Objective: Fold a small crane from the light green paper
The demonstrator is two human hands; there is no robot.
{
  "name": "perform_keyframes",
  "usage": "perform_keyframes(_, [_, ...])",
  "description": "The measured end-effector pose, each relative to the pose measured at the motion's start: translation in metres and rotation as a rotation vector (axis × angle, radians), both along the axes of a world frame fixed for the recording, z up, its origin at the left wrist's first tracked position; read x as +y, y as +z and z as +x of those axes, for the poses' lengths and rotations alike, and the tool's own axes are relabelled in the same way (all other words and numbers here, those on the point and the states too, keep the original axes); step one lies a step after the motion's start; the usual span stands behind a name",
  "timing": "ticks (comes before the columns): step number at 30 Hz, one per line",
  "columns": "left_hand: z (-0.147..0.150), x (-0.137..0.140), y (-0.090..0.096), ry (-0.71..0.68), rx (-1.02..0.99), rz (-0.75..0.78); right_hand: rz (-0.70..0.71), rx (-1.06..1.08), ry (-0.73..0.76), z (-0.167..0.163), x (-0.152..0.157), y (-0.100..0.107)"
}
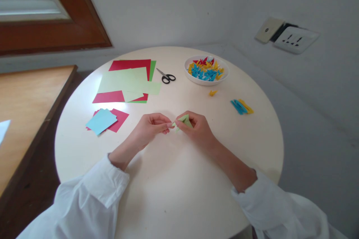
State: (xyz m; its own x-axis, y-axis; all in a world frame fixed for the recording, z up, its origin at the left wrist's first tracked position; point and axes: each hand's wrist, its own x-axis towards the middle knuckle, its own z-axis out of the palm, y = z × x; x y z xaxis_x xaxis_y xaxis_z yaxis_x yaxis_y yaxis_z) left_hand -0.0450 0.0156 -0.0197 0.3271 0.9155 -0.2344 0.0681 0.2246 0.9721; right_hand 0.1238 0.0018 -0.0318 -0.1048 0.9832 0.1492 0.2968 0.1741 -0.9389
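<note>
A small folded piece of light green paper (185, 119) is held between my two hands, just above the middle of the round white table (174, 186). My right hand (198, 129) grips its larger part, with the thumb pressed against the near side. At its left tip, the thumb and fingers of my left hand (155, 129) pinch the paper. Part of the folded paper is hidden behind my right fingers. Beyond my hands, a single yellow folded paper piece (212, 93) lies alone on the table.
At the back stands a white dish (206, 82) of red, yellow and blue folded paper pieces, with black-handled scissors (167, 77) to its left. Green and red sheets (123, 80) overlap at the back left, near blue and red squares (101, 121). Blue and yellow strips (241, 106) lie right.
</note>
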Motion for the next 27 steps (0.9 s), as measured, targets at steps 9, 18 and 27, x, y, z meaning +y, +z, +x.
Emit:
perform_keyframes(9, [0.003,-0.003,0.010,0.023,0.042,0.007,-0.008,-0.001,-0.005,0.000,0.000,-0.001])
perform_keyframes(18, [0.003,-0.004,0.012,0.006,0.084,0.045,-0.013,-0.013,-0.009,-0.001,0.001,-0.001])
perform_keyframes(27, [0.003,-0.006,0.015,-0.022,0.131,0.065,-0.019,-0.023,-0.016,0.000,-0.001,0.000])
